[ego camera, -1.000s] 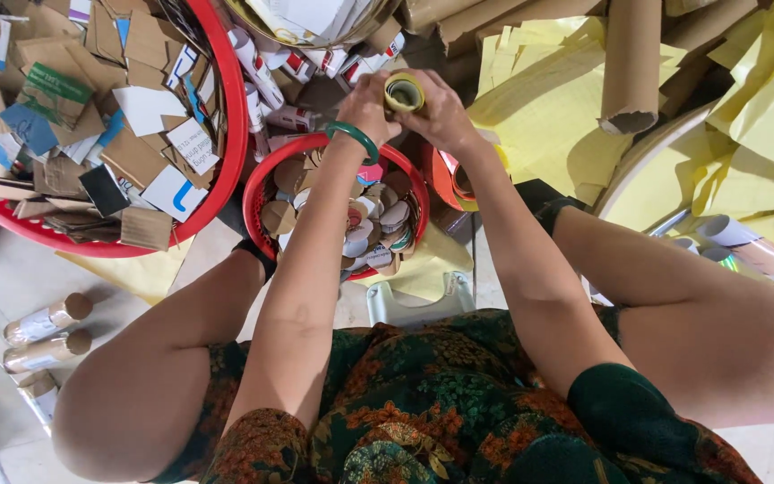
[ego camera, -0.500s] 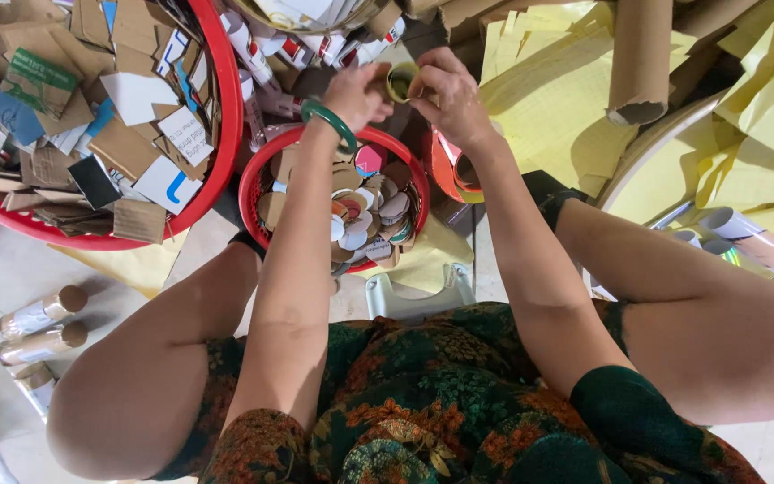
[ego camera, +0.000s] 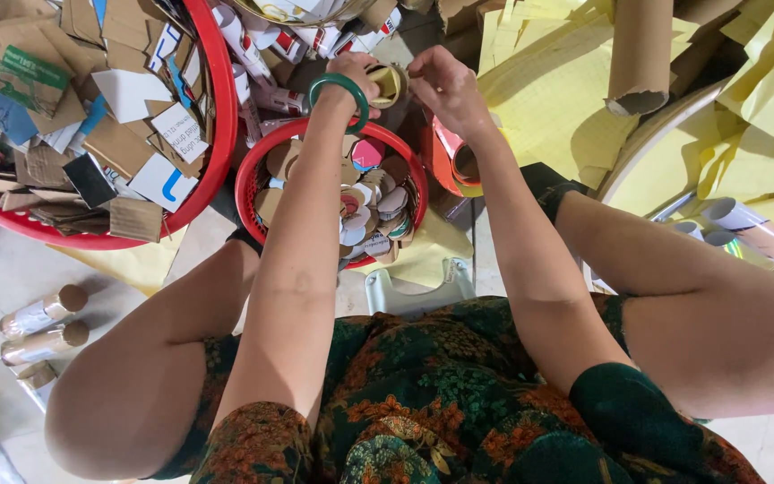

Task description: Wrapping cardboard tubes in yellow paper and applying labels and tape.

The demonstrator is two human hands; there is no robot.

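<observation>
At the top centre of the frame, both hands meet on a short cardboard tube ring (ego camera: 390,82): the left hand (ego camera: 351,76), with a green bangle (ego camera: 339,91) on its wrist, pinches one side, and the right hand (ego camera: 436,82) closes its fingers on the other. Just below sits a small round red plastic basket (ego camera: 253,170) of cardboard discs. A large red basket (ego camera: 217,134) of cardboard scraps fills the upper left. Yellow paper sheets (ego camera: 548,108) and a long cardboard tube (ego camera: 640,54) lie upper right on a pale tiled floor (ego camera: 11,269).

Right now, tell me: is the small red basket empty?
No: the small red basket holds a heap of round cardboard discs below both hands.
</observation>
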